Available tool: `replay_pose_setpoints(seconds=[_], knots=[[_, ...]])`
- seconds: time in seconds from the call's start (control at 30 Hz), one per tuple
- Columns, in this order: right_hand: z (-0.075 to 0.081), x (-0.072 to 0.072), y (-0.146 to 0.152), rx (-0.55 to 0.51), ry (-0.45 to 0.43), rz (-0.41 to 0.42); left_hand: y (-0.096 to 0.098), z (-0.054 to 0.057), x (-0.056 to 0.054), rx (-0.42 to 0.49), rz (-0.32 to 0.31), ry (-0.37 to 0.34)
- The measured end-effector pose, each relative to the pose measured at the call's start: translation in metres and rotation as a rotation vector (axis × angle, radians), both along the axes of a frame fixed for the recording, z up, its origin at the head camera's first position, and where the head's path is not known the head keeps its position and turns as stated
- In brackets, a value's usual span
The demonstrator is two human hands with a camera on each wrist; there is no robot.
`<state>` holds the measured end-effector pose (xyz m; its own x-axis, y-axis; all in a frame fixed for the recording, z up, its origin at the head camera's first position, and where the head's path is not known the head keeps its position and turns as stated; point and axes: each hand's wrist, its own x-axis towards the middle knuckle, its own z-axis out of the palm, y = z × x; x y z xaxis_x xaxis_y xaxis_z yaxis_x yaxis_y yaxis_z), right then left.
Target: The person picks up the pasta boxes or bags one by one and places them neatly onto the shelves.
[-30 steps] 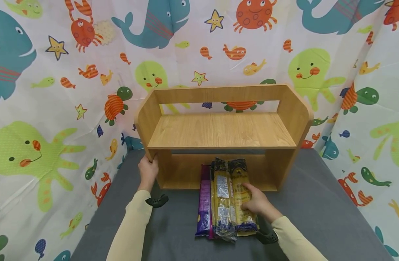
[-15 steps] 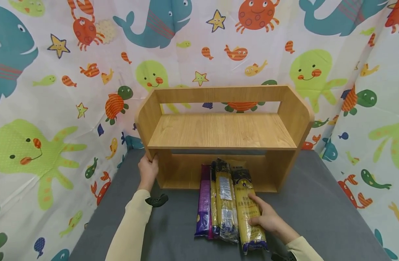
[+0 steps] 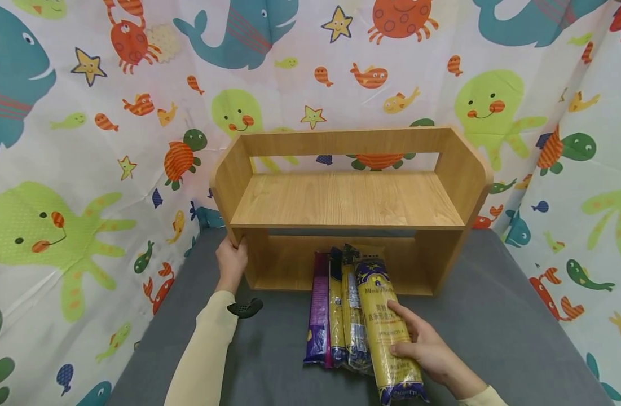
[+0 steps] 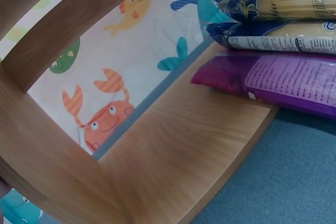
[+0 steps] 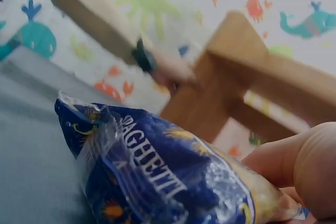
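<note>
In the head view, my right hand (image 3: 432,349) grips a yellow-and-blue packet of spaghetti (image 3: 383,307), thumb on one side and fingers on the other. The word "spaghetti" shows on its blue end (image 5: 152,163) in the right wrist view. To its left lie a clear-and-yellow pasta packet (image 3: 355,316), a narrow yellow one (image 3: 337,316) and a purple packet (image 3: 318,310). Their far ends rest on the lower board of a wooden shelf (image 3: 348,197). My left hand (image 3: 231,264) holds the shelf's left side panel; some of its fingers are hidden behind the wood.
The shelf's upper board (image 3: 348,211) has raised side panels and a back rail. A grey cloth (image 3: 280,349) covers the table under it. Printed sea-animal curtains (image 3: 285,101) hang close behind and at both sides.
The right hand has drawn the spaghetti packet toward me and to the right, away from the others, and its printed front now faces up. My left hand keeps its place on the shelf.
</note>
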<state>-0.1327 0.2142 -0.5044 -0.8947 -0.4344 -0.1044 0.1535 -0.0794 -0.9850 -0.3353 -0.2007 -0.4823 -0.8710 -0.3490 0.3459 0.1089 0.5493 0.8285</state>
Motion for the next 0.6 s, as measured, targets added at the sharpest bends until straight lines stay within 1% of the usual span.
replay_pose_setpoints(seconds=[0.07, 0.13, 0.3, 0.37, 0.47, 0.53, 0.6], knots=[[0.01, 0.003, -0.005, -0.05, 0.024, 0.063, 0.0, 0.001, 0.0, 0.003, 0.003, -0.003], [0.02, 0.005, -0.012, -0.073, 0.06, 0.11, 0.0, 0.001, 0.001, 0.008, 0.004, -0.007], [0.048, 0.011, -0.032, -0.042, 0.143, 0.175, 0.0, 0.001, 0.0, 0.008, -0.003, -0.01], [0.061, 0.012, -0.039, -0.061, 0.115, 0.216, 0.0, 0.001, 0.001, 0.013, -0.007, -0.01], [0.085, 0.011, -0.05, -0.114, 0.049, 0.275, 0.0, -0.001, 0.001, 0.012, -0.008, -0.01], [0.102, 0.008, -0.057, -0.152, 0.012, 0.299, 0.0, -0.001, 0.001, 0.013, -0.01, -0.005], [0.119, 0.002, -0.064, -0.164, 0.01, 0.306, -0.001, -0.001, 0.001, 0.011, -0.008, 0.001]])
